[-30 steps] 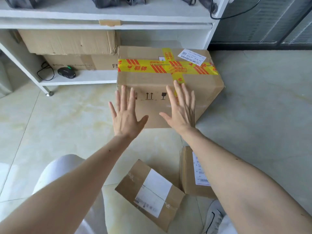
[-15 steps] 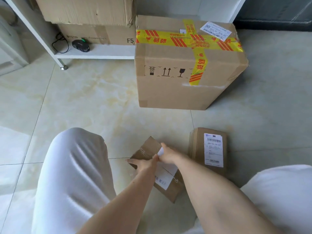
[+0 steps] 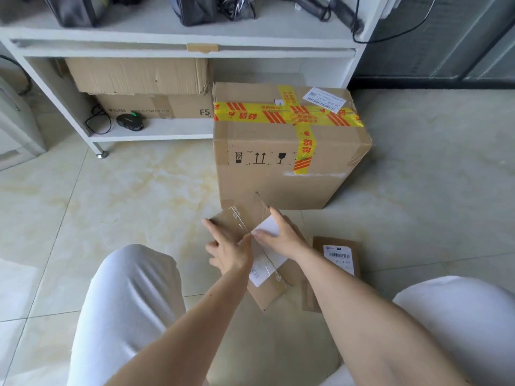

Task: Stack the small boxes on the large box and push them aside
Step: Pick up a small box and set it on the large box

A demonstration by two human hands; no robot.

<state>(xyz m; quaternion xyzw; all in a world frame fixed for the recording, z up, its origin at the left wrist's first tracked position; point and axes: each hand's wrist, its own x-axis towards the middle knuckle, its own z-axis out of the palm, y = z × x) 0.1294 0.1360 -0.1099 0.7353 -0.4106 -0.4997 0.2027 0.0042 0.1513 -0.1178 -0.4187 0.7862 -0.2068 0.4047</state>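
"f5" carton [image 3: 156,108], taped box [image 3: 284,151] (arrows up)

The small box [image 3: 245,221] in both hands is motion-blurred, its far corner smeared against the large box [image 3: 278,185] at 12 o'clock. The left hand [image 3: 231,253] and right hand [image 3: 281,236] cover much of its white label [image 3: 266,261]. The right forearm hides the left edge of the flat parcel [image 3: 338,256] at 3 o'clock; its label print is too small to read.

Bare forearms, no sleeves; white trousers [image 3: 125,302] on both legs, soft creased fabric.
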